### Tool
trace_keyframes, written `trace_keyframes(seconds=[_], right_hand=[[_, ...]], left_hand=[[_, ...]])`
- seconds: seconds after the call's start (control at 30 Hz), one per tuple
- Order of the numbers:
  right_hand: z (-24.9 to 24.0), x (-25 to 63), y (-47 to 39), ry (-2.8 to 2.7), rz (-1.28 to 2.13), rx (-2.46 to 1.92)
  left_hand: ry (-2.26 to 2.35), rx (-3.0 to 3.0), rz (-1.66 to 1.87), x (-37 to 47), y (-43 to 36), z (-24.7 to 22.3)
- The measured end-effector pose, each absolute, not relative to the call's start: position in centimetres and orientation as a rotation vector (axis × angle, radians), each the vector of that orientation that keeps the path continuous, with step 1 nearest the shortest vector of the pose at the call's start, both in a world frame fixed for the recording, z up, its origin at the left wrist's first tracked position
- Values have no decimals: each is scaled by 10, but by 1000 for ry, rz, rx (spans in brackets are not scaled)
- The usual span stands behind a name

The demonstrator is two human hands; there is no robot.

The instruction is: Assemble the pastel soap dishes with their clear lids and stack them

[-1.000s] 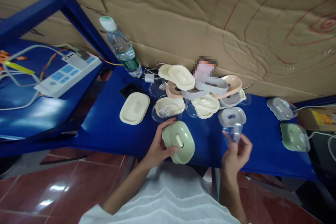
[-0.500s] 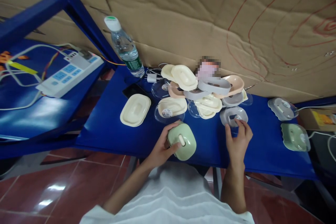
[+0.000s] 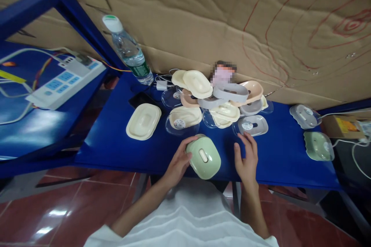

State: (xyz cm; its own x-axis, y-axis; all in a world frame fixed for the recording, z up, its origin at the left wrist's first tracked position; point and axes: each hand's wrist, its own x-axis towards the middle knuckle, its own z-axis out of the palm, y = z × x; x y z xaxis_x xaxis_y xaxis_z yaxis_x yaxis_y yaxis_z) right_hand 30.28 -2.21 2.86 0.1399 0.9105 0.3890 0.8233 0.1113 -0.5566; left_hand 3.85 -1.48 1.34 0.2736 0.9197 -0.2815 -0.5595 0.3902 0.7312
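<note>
The blue bench (image 3: 101, 146) carries everything, with a pile of cream, grey and peach dishes (image 3: 213, 103) along the middle of its far edge. At the middle of the near edge the left hand (image 3: 178, 162) is curled round the left side of the green box (image 3: 209, 168), thumb along that same side; whether the box touches the bench I cannot tell. To its right, the right hand (image 3: 247, 158) has its fingers loosely spread and grips nothing, the tips just beside the clear lid (image 3: 247, 125), which seems to overlap the left end of a grey dish (image 3: 261, 125). Smallest is the pale peg (image 3: 203, 155) in the slot on top of the green box. The step in hand, I judge, is holding the box one-handed with the other hand free; the next move calls for a firm left grip, and any use of the right would need its fingers drawn together
</note>
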Motion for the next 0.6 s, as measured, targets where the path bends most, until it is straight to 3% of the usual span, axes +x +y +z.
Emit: trace_keyframes(seconds=[0.23, 0.6], right_hand=[[25, 235, -43, -2272, 465, -1273], [45, 237, -34, -2178, 570, -1086]], left_hand=[[782, 473, 1107, 45, -19, 24], [1021, 884, 1335, 45, -28, 16]])
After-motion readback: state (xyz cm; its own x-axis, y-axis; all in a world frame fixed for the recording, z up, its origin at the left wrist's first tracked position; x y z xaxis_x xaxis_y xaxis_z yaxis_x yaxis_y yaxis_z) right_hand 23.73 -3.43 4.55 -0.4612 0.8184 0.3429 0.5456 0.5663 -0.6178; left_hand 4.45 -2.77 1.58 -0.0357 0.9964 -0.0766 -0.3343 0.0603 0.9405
